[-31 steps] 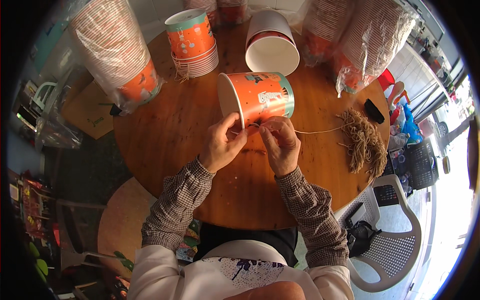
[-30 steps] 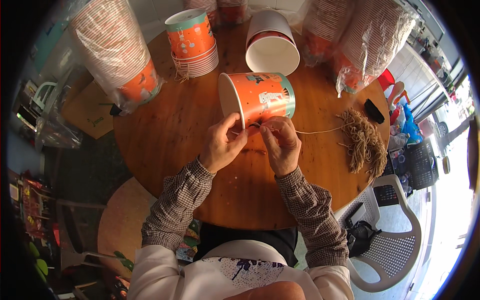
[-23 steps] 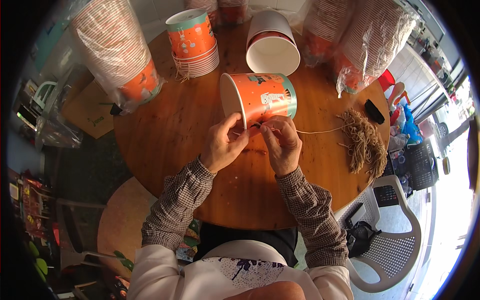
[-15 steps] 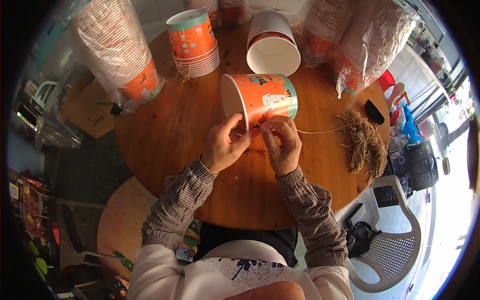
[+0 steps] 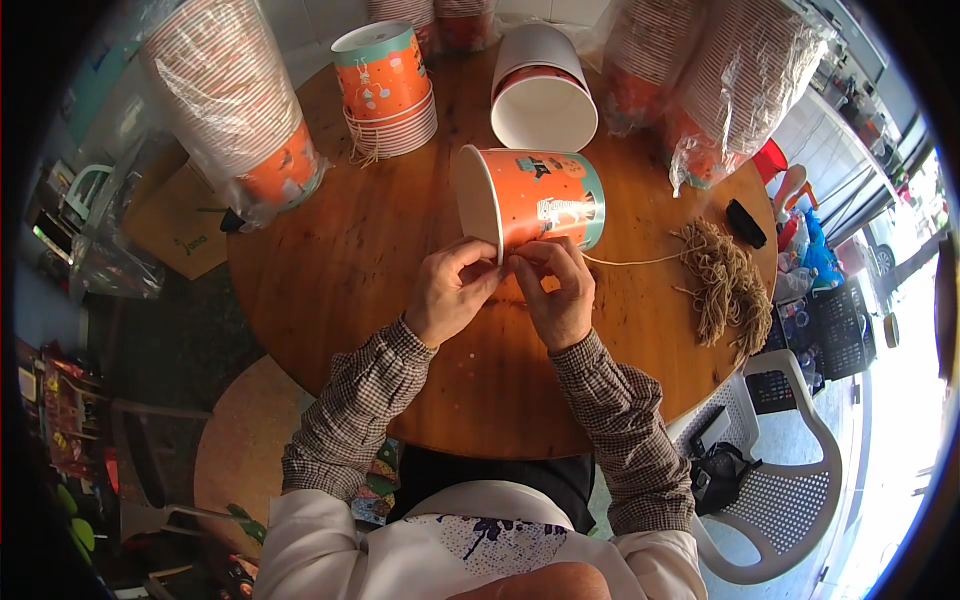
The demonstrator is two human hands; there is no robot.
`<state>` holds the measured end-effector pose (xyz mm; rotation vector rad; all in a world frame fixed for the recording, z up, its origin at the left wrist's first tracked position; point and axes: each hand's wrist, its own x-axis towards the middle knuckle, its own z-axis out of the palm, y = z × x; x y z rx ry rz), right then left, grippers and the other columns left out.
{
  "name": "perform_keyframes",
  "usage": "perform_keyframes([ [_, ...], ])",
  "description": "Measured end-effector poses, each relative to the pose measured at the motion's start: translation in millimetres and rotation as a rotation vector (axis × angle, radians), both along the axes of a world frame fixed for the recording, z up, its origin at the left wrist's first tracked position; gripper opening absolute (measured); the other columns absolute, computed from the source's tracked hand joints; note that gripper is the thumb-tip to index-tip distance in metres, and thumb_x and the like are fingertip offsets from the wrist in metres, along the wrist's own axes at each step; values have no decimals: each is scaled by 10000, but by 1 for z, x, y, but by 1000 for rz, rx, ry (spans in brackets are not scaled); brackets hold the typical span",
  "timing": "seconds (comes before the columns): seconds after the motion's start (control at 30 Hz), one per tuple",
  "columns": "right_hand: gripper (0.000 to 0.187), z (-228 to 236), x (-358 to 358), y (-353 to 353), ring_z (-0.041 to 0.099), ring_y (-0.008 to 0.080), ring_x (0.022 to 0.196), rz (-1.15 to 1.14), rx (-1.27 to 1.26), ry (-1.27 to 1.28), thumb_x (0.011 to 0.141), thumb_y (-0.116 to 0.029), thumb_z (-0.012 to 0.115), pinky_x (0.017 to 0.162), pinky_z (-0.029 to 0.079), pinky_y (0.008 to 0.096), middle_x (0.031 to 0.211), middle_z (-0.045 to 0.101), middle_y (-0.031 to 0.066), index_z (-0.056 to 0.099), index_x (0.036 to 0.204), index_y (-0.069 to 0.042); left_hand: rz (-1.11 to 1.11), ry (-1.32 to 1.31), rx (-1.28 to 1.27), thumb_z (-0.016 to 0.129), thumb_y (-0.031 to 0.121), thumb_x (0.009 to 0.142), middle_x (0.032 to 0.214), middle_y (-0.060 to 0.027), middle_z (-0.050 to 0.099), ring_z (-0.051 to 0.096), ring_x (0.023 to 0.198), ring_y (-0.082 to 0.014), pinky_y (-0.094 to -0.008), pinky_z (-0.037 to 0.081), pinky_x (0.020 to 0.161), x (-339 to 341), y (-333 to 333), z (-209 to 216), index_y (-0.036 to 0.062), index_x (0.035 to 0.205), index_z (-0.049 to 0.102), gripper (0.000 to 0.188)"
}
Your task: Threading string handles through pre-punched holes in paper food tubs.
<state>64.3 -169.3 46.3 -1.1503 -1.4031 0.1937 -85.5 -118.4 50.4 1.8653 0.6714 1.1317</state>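
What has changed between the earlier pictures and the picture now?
Very little. The orange paper cup lying on its side has shifted slightly, and the fingers of the left hand and right hand have adjusted a bit at its rim. Both hands still pinch the string there; nothing was taken or let go. The string bundle, the cup stacks and the round table stayed as they were.

Round wooden counter (image 5: 350,260), white plastic chair (image 5: 790,500) at right, dark floor (image 5: 160,340) left, bright daylight from right
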Motion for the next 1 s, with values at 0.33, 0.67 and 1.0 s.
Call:
perform_keyframes([
  [0.33,183,-3,2,1,640,161,753,20,-122,79,827,-15,675,626,520,262,935,636,77,602,994,-12,153,-125,20,654,42,881,805,-50,630,628,732,-99,-220,511,620,1,3,-1,-40,866,637,86],
  [0.67,142,-4,1,2,644,156,746,56,-113,12,844,10,645,622,515,257,900,641,82,637,983,-15,51,-323,304,531,56,960,951,-119,669,614,713,-107,-234,508,658,-3,-7,0,-15,1032,532,101],
  [1.0,171,3,1,-7,634,173,652,104,96,-229,799,27,681,547,521,269,889,613,78,642,954,-34,94,-275,114,575,62,940,849,-65,648,639,773,-110,-243,526,684,-2,-2,6,-2,1005,605,96],
])
